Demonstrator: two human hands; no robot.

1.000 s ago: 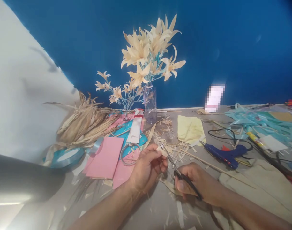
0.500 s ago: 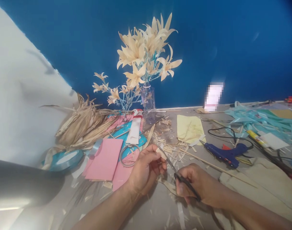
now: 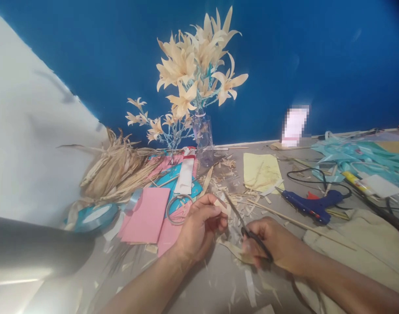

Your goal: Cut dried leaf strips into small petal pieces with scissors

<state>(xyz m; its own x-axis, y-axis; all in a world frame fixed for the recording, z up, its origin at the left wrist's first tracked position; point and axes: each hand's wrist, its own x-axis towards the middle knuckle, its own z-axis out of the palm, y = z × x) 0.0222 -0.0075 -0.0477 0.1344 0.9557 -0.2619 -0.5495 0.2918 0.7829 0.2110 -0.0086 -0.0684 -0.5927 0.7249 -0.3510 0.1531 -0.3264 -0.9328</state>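
Note:
Between the thumb and fingers of my left hand (image 3: pixel 201 224) is a small cream piece (image 3: pixel 221 206), which looks like dried husk. My right hand (image 3: pixel 273 244) grips black-handled scissors (image 3: pixel 238 213), their blades pointing up and left, just right of the cream piece. A curled pale husk strip (image 3: pixel 233 249) lies on the table below my hands. Many thin cut scraps (image 3: pixel 215 187) are scattered beyond my fingertips. A thin wooden stick (image 3: pixel 294 220) lies to the right, behind my right hand.
Behind stands a clear bottle (image 3: pixel 203 139) of cream flowers (image 3: pixel 192 61). Dried husks (image 3: pixel 110 170), pink paper (image 3: pixel 147 216) and a blue ribbon roll (image 3: pixel 96 216) lie left. A blue glue gun (image 3: pixel 312 203), yellow sheet (image 3: pixel 261 170) and teal ribbon pile (image 3: pixel 359 152) are on the right.
The scissors have moved slightly right, off the cream piece, where their blades lay against it half a second ago. My left hand keeps its hold. The view has shifted slightly.

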